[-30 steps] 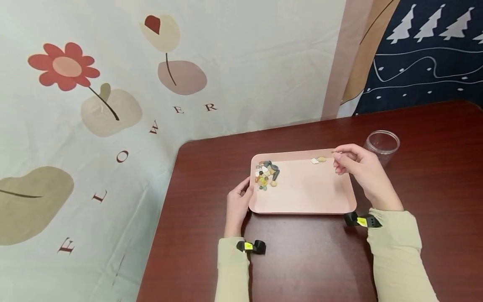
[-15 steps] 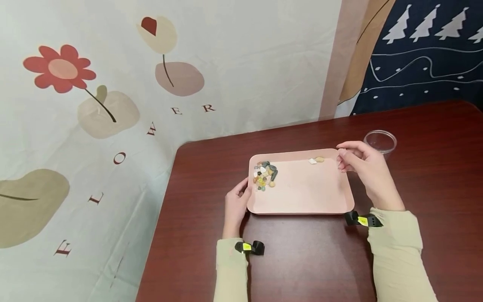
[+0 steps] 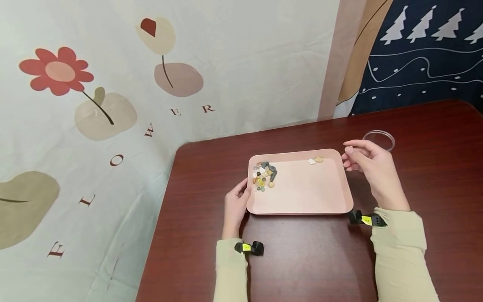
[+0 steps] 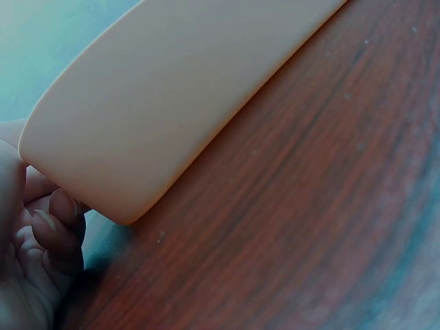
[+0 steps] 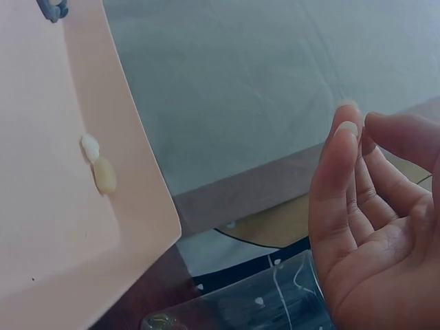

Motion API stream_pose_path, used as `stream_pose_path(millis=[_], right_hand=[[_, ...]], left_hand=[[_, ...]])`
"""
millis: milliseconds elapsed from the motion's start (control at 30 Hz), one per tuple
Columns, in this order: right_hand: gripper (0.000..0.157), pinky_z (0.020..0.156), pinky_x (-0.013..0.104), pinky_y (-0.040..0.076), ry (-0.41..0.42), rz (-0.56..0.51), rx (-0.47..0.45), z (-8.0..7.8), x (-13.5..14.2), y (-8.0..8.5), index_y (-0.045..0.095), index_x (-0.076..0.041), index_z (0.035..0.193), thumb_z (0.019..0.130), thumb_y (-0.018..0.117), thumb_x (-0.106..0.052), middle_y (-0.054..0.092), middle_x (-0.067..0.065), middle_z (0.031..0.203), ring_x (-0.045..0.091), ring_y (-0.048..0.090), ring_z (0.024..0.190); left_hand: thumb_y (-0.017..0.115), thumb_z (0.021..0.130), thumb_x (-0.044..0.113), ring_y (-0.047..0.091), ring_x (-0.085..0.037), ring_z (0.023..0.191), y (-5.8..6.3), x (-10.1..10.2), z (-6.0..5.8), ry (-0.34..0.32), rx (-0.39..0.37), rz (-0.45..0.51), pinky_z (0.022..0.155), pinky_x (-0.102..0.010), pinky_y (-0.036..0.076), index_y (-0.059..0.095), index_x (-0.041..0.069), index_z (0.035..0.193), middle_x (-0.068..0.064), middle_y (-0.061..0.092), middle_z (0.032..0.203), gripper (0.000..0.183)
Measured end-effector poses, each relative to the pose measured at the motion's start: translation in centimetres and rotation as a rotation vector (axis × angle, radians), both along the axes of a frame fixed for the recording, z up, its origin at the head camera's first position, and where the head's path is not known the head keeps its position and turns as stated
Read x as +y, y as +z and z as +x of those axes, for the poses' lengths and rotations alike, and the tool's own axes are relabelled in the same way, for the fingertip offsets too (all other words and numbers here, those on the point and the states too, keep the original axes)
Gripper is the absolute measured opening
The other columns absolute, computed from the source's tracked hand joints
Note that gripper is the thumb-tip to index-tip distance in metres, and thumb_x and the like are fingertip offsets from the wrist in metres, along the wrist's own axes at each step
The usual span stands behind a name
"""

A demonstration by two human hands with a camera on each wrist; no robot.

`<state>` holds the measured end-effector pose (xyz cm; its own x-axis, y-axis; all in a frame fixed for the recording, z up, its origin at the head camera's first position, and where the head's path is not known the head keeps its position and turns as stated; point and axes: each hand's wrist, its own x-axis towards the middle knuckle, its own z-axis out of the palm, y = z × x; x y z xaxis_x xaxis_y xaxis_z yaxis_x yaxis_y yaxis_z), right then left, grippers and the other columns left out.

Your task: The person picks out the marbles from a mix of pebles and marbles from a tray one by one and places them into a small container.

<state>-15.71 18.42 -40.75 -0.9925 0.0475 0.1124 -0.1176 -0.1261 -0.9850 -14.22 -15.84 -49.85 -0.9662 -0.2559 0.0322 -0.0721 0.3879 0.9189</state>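
At the left end of a pink tray (image 3: 298, 213), my left hand (image 3: 236, 207) grips the rim; the left wrist view shows curled fingers (image 4: 58, 227) at the tray's corner. My right hand (image 3: 371, 165) is just past the tray's right end, in front of a clear jar (image 3: 393, 142). Its thumb and fingertips come together in a pinch around a small stone, mostly hidden by them. A white stone (image 3: 311, 161) and a tan stone (image 3: 319, 160) lie side by side near the tray's far edge. Several mixed pebbles (image 3: 266, 173) are heaped at its left end.
The tray lies on a dark red wooden table (image 3: 302, 260). Behind stands a pale cloth (image 3: 245, 63) printed with flowers, with a navy cloth (image 3: 422, 75) at the right. In the right wrist view, something small lies in the jar (image 5: 240, 302).
My right hand has moved right, from over the tray's far right corner to beside the jar, now covering more of it. The left hand keeps its grip on the tray.
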Motion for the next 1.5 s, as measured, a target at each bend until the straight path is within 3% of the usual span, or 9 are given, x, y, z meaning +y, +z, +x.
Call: stream_pose_path(millis=[300,633,900,1267,1500], right_hand=[[0.034,0.056,0.021,0.05,-0.037,-0.047,0.02,0.1,0.5,0.0,0.056,0.002,0.112,0.083,0.063,-0.015,0.062,0.011,0.076,0.016,0.059,0.061],[0.035,0.055,0.02,0.049,-0.063,-0.083,0.012,0.1,1.2,-0.1,0.057,0.001,0.112,0.082,0.063,-0.015,0.063,0.01,0.076,0.016,0.06,0.06],[0.037,0.055,0.021,0.049,-0.074,-0.101,-0.003,0.2,1.6,-0.2,0.056,0.002,0.113,0.082,0.064,-0.015,0.065,0.01,0.077,0.016,0.061,0.06],[0.033,0.054,0.02,0.049,-0.119,-0.113,0.035,0.3,2.3,-0.3,0.057,0.004,0.11,0.082,0.064,-0.012,0.064,0.011,0.076,0.016,0.059,0.058],[0.036,0.054,0.02,0.049,-0.14,-0.128,0.028,0.4,2.6,-0.2,0.056,0.006,0.111,0.081,0.064,-0.013,0.064,0.011,0.076,0.017,0.059,0.059]], left_hand=[[0.061,0.083,0.028,0.055,-0.012,0.067,0.0,0.0,0.0,-0.003,0.006,0.001,0.057,-0.026,0.047,0.063,0.028,0.113,0.005,0.062,0.106,0.03],[0.06,0.083,0.029,0.053,-0.013,0.063,0.2,0.0,0.1,-0.008,-0.005,0.004,0.054,-0.026,0.046,0.063,0.029,0.113,0.002,0.064,0.099,0.03],[0.06,0.083,0.029,0.056,-0.011,0.072,0.2,0.0,0.1,-0.008,-0.003,0.007,0.061,-0.026,0.048,0.063,0.029,0.113,0.006,0.06,0.111,0.03],[0.061,0.083,0.026,0.056,-0.012,0.07,0.1,0.1,0.0,-0.014,-0.001,0.043,0.059,-0.025,0.048,0.063,0.024,0.114,0.003,0.061,0.108,0.031],[0.061,0.083,0.028,0.055,-0.012,0.067,0.0,-0.1,0.0,-0.001,-0.002,0.022,0.057,-0.025,0.047,0.063,0.028,0.113,0.002,0.063,0.103,0.03]])
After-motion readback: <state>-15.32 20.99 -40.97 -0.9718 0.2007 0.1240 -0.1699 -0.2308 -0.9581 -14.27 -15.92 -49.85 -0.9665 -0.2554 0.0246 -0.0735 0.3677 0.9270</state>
